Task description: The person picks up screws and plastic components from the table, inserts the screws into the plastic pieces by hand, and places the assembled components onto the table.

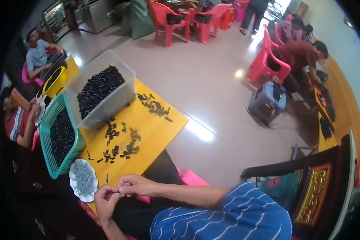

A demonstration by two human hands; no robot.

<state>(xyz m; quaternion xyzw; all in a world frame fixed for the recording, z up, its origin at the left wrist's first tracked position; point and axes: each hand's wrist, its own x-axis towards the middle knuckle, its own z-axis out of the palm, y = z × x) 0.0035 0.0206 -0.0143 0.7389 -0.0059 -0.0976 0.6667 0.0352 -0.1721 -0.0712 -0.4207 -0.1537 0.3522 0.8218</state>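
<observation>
My left hand [105,203] and my right hand [135,185] meet over the near edge of the yellow table. Fingertips of both are pinched together around a small dark piece [119,193], mostly hidden by the fingers; its exact kind cannot be made out. Just left of my hands, a white scalloped dish [73,185] holds many small grey metal pieces that look like screws or pins. A single thin black piece [107,178] lies on the table beyond my fingers. Farther off, short black tube-like pieces [129,150] are scattered in loose groups.
A green basket [79,141] and a clear plastic bin [126,94], both full of black pieces, stand on the yellow table [164,134]. A yellow basket [60,83] is behind. Several people sit around the room on pink chairs [282,70]. A grey machine [268,102] stands on the floor.
</observation>
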